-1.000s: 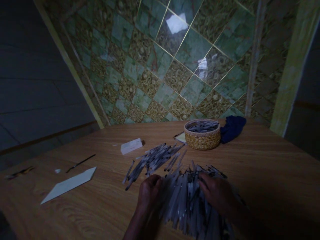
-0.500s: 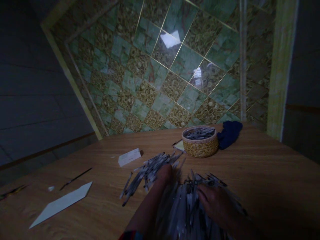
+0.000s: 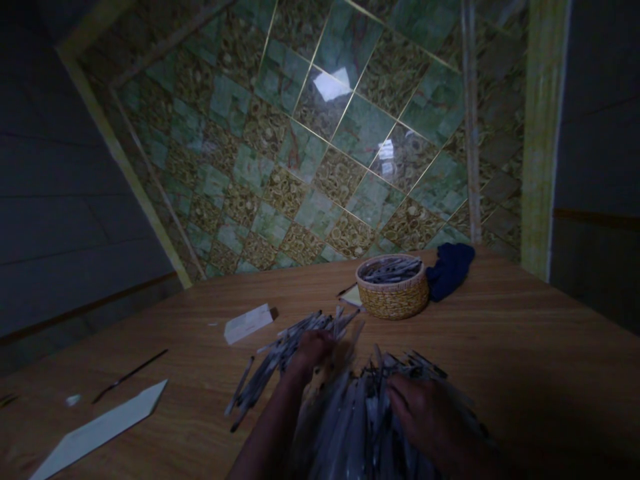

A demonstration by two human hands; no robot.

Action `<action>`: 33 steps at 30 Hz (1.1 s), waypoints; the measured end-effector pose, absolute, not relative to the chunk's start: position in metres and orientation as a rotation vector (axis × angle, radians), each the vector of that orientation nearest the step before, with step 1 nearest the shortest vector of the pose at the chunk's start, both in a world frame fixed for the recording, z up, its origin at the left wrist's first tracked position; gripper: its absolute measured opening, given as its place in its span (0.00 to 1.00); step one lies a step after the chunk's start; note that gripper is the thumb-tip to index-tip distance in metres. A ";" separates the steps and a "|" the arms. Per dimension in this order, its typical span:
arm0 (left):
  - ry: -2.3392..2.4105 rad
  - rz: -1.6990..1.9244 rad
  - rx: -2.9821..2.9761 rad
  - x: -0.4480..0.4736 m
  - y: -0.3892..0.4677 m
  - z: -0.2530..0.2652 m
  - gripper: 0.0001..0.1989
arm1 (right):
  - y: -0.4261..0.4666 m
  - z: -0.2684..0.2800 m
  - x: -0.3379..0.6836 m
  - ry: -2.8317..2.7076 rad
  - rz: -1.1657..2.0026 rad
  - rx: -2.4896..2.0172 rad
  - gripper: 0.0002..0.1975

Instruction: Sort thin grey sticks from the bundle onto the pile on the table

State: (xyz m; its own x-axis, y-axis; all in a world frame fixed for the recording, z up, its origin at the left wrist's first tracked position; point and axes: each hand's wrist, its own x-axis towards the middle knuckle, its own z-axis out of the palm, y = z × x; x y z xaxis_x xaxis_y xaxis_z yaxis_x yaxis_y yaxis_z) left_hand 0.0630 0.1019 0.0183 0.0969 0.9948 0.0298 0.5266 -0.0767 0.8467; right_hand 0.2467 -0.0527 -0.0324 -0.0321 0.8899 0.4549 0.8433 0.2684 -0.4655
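A large heap of thin grey pen-like sticks (image 3: 345, 413), some with dark ends, lies close in front of me. My right hand (image 3: 417, 407) rests on its right side, its fingers curled around some of the sticks. My left hand (image 3: 315, 350) is at the right edge of a smaller pile of similar sticks (image 3: 270, 367), fingers bent downward. What lies under those fingers is hidden, and that area is dim and slightly blurred.
Behind the heap stands a round woven basket (image 3: 393, 297) holding similar sticks, with a dark blue cloth (image 3: 450, 270) beside it. On the wooden table's left lie a white box (image 3: 249, 323), a thin dark stick (image 3: 130, 377) and a pale flat strip (image 3: 105, 427). A tiled wall (image 3: 320, 167) rises behind.
My left hand has moved left and slightly away from the large heap, onto the smaller pile's edge. My right hand stays on the heap. The view has shifted slightly right.
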 end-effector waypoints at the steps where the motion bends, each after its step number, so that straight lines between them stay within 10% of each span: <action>1: 1.462 0.870 1.625 0.058 0.094 0.021 0.11 | -0.053 -0.031 0.246 -1.854 0.113 -1.561 0.11; 33: 0.781 1.164 0.899 0.047 -0.033 0.016 0.07 | -0.083 -0.032 0.187 -1.376 1.455 -1.178 0.09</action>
